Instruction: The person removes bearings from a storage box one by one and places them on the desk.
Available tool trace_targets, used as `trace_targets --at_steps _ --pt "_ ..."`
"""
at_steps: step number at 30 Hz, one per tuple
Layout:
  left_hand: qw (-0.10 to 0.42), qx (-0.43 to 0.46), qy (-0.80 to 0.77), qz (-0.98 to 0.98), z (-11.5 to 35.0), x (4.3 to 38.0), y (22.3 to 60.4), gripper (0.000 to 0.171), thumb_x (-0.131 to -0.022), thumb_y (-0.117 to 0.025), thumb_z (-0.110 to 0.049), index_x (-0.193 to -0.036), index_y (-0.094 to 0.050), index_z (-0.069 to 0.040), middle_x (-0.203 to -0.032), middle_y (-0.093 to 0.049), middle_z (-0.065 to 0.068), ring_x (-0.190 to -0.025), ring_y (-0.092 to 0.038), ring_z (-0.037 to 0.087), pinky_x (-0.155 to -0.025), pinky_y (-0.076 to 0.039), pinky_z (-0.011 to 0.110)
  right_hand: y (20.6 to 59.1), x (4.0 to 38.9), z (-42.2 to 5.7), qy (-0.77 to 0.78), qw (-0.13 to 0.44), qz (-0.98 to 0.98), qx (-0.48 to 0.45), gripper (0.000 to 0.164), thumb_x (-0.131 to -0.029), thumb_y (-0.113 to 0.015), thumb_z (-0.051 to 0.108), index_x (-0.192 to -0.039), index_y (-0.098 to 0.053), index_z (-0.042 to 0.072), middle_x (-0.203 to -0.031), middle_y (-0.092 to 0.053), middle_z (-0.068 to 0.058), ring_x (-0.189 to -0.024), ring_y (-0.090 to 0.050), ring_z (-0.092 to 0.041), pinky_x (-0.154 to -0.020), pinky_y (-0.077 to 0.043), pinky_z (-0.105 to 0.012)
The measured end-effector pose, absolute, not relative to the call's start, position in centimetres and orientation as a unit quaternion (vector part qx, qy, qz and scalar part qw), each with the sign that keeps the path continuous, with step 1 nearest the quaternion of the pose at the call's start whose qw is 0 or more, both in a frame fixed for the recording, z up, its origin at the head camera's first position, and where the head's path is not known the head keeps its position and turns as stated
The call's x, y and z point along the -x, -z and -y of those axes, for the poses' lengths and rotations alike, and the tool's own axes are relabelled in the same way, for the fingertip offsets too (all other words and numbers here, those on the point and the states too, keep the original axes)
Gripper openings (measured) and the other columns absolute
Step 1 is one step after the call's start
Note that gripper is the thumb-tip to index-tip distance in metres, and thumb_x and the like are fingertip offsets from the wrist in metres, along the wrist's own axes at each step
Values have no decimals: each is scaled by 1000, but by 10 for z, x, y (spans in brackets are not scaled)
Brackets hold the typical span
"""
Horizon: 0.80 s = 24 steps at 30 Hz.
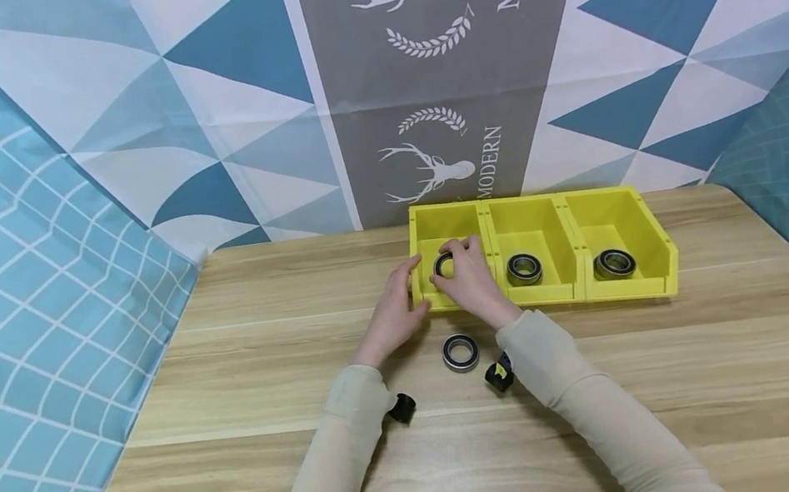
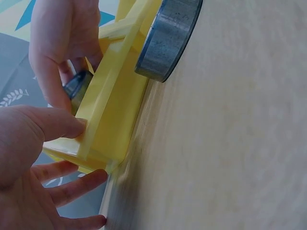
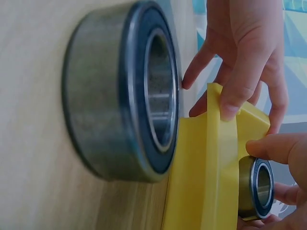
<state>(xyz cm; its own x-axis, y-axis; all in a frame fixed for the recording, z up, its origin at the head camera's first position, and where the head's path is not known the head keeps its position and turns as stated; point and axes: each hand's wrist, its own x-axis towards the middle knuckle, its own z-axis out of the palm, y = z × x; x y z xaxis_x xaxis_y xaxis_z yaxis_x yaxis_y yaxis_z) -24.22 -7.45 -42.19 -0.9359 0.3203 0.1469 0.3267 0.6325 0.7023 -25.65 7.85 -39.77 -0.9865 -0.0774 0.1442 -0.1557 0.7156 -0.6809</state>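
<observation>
My right hand (image 1: 473,281) reaches into the left yellow bin (image 1: 440,303) and pinches a ball bearing (image 3: 247,189) between thumb and fingers. In the right wrist view this bearing is just behind the bin's front wall. My left hand (image 1: 391,318) holds the same bin at its left front corner. Its thumb (image 2: 64,123) presses the front edge, while the other fingers spread along the outer side. Another bearing (image 1: 462,368) lies flat on the table in front of this bin, between my wrists. It looms large in the right wrist view.
The middle bin (image 1: 541,295) and the right bin (image 1: 631,290) adjoin the left one in a row, each with a bearing at its front. A patterned cloth backdrop (image 1: 261,155) hangs behind the wooden table (image 1: 263,332). Black devices (image 1: 402,408) sit under both wrists.
</observation>
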Motion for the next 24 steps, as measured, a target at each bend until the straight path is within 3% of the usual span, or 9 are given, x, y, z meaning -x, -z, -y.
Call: trace_targets --at_steps 5,8,24 --pt "2 174 388 905 75 242 422 73 -84 -61 -11 -144 -20 -22 -142 -32 11 -112 -49 26 -98 -41 39 395 250 -78 -378 67 922 -56 47 -78 -69 23 -116 -50 4 -113 -32 -14 -80 -50 -25 -67 -49 -31" --pt "2 174 387 906 74 242 422 73 -84 -61 -11 -144 -20 -22 -142 -32 11 -112 -49 26 -97 -42 39 393 246 -78 -378 69 921 -59 47 -76 -70 23 -115 -51 3 -113 -32 -14 -77 -49 -25 -63 -48 -29" --pt "5 179 393 902 74 244 424 73 -83 -61 -8 -144 -22 -20 -140 -34 12 -110 -50 24 -95 -44 36 392 226 -82 -343 86 932 -84 54 -73 -70 30 -111 -54 -5 -107 -39 -14 -89 -49 -25 -81 -48 -35"
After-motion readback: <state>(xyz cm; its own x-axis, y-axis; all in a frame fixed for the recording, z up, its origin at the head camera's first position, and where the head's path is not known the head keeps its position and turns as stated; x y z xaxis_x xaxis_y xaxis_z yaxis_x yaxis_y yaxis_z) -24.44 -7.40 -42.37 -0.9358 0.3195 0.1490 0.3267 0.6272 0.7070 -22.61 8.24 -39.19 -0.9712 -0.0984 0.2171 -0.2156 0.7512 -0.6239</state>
